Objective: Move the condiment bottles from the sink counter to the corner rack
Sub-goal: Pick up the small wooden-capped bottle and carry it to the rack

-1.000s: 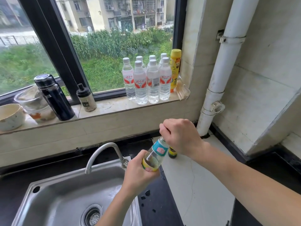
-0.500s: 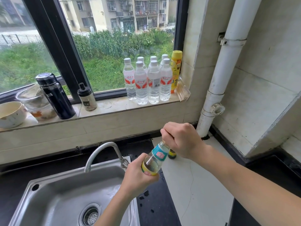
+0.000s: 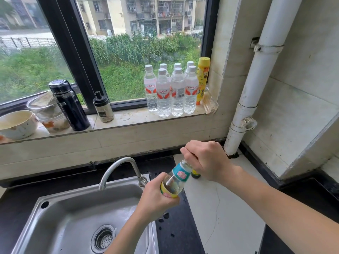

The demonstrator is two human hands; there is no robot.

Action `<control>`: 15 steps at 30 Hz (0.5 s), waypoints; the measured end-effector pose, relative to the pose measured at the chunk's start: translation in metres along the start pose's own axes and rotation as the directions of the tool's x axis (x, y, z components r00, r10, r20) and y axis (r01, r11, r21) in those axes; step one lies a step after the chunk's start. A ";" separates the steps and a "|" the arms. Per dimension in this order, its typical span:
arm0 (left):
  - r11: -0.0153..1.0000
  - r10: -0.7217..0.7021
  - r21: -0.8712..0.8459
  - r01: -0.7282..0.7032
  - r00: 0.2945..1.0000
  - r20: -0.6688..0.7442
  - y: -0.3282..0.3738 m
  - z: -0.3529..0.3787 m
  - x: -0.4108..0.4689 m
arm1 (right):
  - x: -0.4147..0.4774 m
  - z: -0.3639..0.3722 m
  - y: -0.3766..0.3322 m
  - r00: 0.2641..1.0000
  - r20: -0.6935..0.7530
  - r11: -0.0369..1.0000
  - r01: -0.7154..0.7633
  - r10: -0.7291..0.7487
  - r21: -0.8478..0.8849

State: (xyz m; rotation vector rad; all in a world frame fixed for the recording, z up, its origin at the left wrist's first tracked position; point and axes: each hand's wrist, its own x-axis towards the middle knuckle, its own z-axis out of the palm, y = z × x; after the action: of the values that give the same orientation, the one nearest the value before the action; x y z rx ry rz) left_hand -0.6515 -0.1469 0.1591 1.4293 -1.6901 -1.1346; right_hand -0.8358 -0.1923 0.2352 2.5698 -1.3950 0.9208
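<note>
Left hand point(image 3: 156, 200) grips the bottle point(image 3: 178, 178) at bottom middle; right hand point(image 3: 207, 160) wraps its top. Twist it tight (no spills), then carry it upright.

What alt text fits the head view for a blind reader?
The left hand grips the base of a tilted condiment bottle while the right hand wraps its top, above the counter beside a steel sink. Water bottles stand on the windowsill behind.

One wide-angle head-worn camera is looking forward and down, facing the black-framed glass window point(image 3: 73, 52). It is sitting close above the stainless steel sink point(image 3: 60, 213). The left hand point(image 3: 156, 197) and right hand point(image 3: 207, 160) are showing near, at lower centre.
</note>
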 end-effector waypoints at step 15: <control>0.999 -0.037 -0.013 0.038 0.997 0.069 0.002 -0.006 -0.005 | -0.002 0.001 0.005 0.999 -0.045 0.995 0.032 -0.028 0.096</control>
State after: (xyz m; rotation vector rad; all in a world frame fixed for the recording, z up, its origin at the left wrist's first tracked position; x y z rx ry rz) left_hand -0.6458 -0.1429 0.1634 1.4340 -1.7046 -1.2267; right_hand -0.8401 -0.1946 0.2322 2.6150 -1.3286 1.0580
